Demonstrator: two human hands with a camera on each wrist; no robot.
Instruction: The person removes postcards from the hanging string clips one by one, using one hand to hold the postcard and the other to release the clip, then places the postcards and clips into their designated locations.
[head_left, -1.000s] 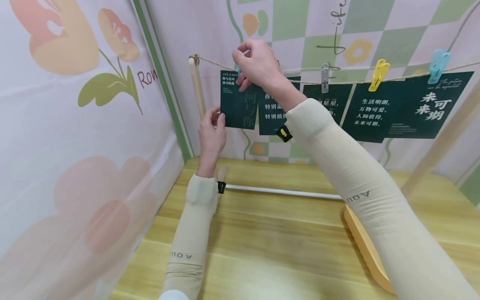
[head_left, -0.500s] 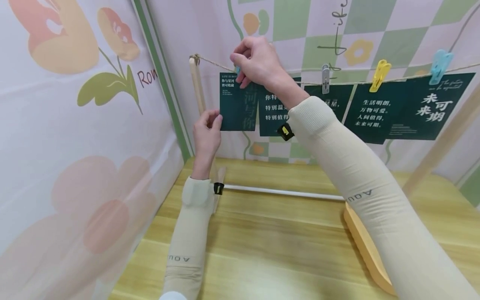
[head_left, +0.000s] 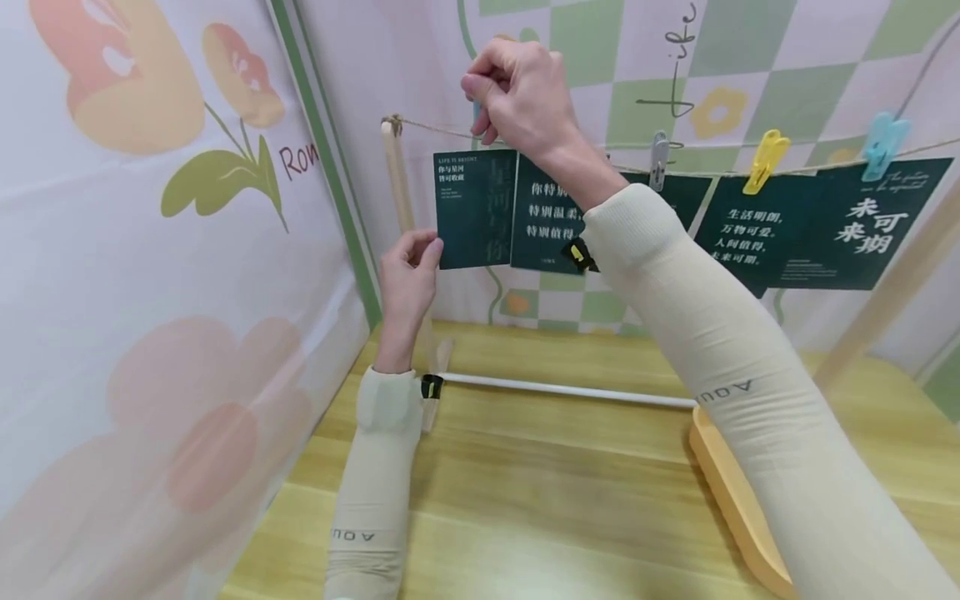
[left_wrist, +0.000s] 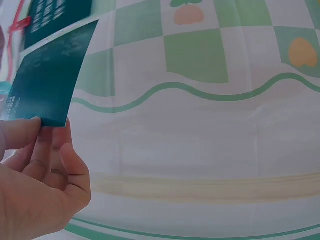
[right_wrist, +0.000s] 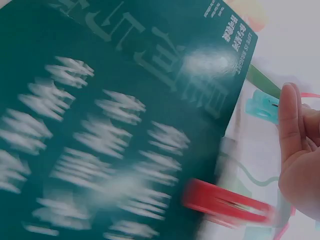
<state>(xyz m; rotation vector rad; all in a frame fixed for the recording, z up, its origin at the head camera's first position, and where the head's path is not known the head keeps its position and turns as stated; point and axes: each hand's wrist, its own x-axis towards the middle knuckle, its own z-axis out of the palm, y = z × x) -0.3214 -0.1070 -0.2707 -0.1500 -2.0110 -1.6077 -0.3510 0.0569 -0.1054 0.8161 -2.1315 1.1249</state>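
A dark green card [head_left: 471, 217] stands upright just below the twine [head_left: 435, 129] at its left end. My left hand [head_left: 407, 275] pinches the card's lower left edge between thumb and fingers; the left wrist view shows the thumb on the card [left_wrist: 55, 75] too. Above the twine, my right hand [head_left: 528, 100] pinches a light blue clothespin [right_wrist: 263, 106], which is apart from the card. Beside that card hangs another green card [head_left: 543, 221] with white writing. A red clothespin [right_wrist: 227, 202] grips its edge in the right wrist view.
Grey [head_left: 659, 160], yellow [head_left: 767, 162] and blue clothespins [head_left: 887, 146] hold more green cards along the twine. A wooden post [head_left: 397, 179] carries the twine's left end. A white rod [head_left: 562, 388] spans the stand low down. An orange tray [head_left: 738, 504] sits on the wooden table [head_left: 540, 483].
My right hand has risen with the blue clothespin, lifting it off the card and twine. The left hand has shifted slightly left and down, still pinching the card.
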